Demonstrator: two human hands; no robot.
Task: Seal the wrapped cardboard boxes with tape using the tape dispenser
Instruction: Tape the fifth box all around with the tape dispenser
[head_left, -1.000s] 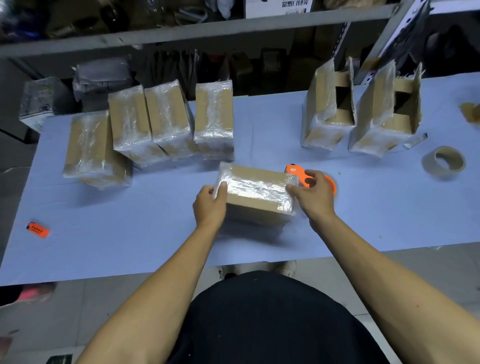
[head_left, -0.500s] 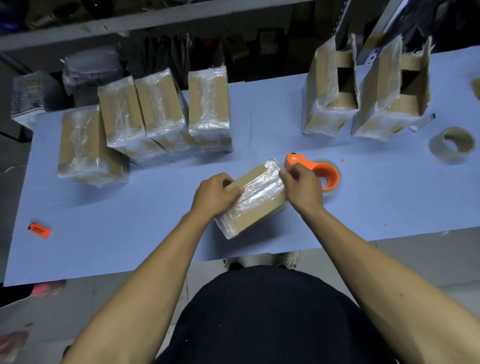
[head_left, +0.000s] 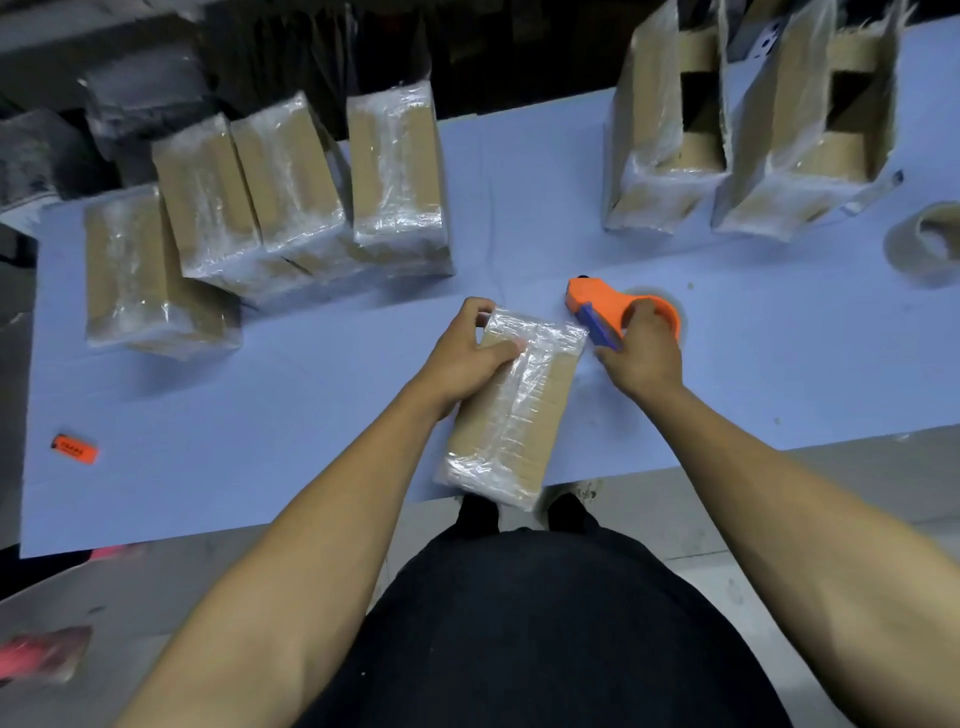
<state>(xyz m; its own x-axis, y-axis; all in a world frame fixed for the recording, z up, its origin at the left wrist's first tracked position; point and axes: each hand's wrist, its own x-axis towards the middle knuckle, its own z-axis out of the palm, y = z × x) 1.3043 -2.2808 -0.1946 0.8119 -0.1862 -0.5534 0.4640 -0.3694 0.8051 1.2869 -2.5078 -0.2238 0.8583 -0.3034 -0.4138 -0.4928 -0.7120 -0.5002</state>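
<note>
The left hand (head_left: 464, 353) curls its fingers (head_left: 506, 349) over the far end of a film-wrapped brown cardboard box (head_left: 511, 410) lying at the near edge of the pale blue desk (head_left: 260, 415). Just right, the right hand (head_left: 644, 353) grips the orange tape dispenser with a blue blade (head_left: 610, 309). Farther right, two wrapped open boxes (head_left: 748, 130) stand upright; their contents cannot be told.

A plastic-wrapped cardboard box (head_left: 511, 405) was laid lengthwise across the near edge of the table, its near end overhanging, and was gripped at its far end. An orange tape dispenser (head_left: 618, 310) with a blue handle was held just beside the box's far right corner. Four wrapped boxes (head_left: 270, 208) stood grouped far left, and two wrapped open boxes (head_left: 748, 130) far right.
</note>
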